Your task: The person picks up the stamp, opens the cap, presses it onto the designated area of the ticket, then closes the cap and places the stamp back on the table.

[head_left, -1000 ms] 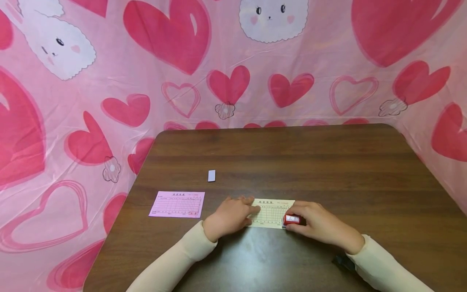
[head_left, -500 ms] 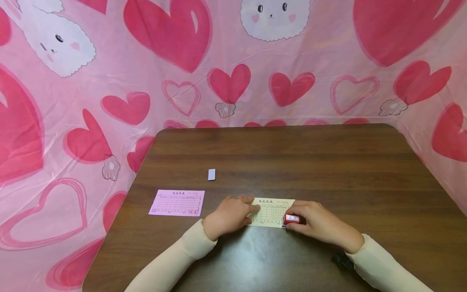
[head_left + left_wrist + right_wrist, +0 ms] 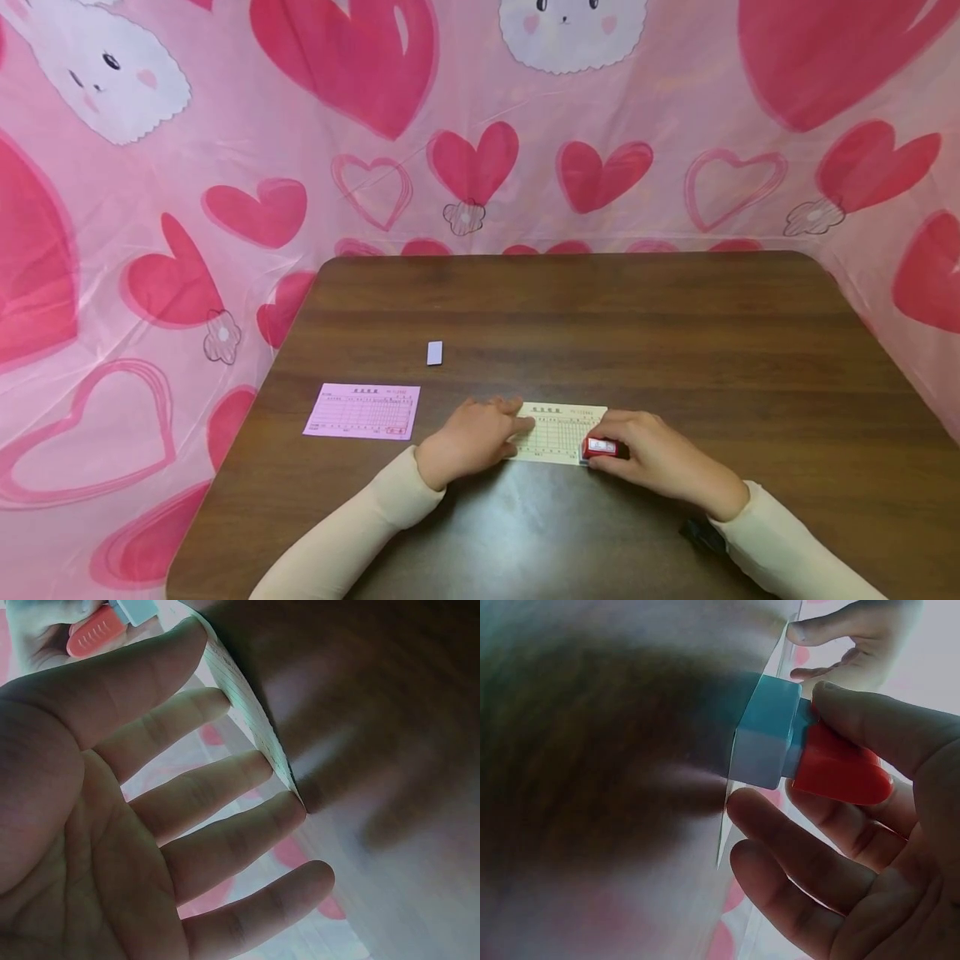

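Since the earlier frames, my head view has tipped slightly downward, while my grip on the red stamp (image 3: 600,447) has stayed put: right thumb and fingers clamped around it, its base against the yellow slip (image 3: 555,435) at the near right corner. My left hand (image 3: 474,440) lies with fingers extended over the slip's left end; my right hand (image 3: 660,457) is at its right. Left of the slip is a pink slip (image 3: 362,411); beyond it, the tabletop (image 3: 600,333) runs to its far edge.
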`<state>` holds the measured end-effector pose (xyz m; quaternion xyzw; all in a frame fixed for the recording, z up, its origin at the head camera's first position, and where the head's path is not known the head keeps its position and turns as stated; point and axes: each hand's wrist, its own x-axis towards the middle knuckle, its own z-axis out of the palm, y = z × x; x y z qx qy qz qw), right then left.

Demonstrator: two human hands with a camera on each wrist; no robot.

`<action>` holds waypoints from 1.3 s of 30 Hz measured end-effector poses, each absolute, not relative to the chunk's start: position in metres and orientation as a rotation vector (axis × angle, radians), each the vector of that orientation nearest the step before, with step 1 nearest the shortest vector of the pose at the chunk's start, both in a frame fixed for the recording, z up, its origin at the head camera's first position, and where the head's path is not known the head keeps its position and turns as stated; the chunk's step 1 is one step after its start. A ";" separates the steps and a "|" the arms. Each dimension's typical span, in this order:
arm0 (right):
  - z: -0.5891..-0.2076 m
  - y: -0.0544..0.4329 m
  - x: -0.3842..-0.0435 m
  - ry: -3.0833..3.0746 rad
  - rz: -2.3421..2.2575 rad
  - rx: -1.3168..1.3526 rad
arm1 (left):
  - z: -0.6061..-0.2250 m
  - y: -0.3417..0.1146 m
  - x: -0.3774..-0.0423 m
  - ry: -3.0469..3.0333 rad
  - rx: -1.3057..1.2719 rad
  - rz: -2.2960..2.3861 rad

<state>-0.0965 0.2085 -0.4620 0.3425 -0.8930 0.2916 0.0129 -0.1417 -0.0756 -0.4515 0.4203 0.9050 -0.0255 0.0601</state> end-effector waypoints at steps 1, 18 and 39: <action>-0.462 0.208 -0.097 -2.787 0.906 1.066 | -0.452 -0.076 -0.142 2.738 1.269 -0.075; -0.459 0.206 -0.094 -2.851 0.890 1.053 | -0.448 -0.073 -0.140 2.717 1.203 -0.079; -0.451 0.208 -0.091 -2.862 0.820 1.019 | -0.449 -0.073 -0.139 2.736 1.231 -0.071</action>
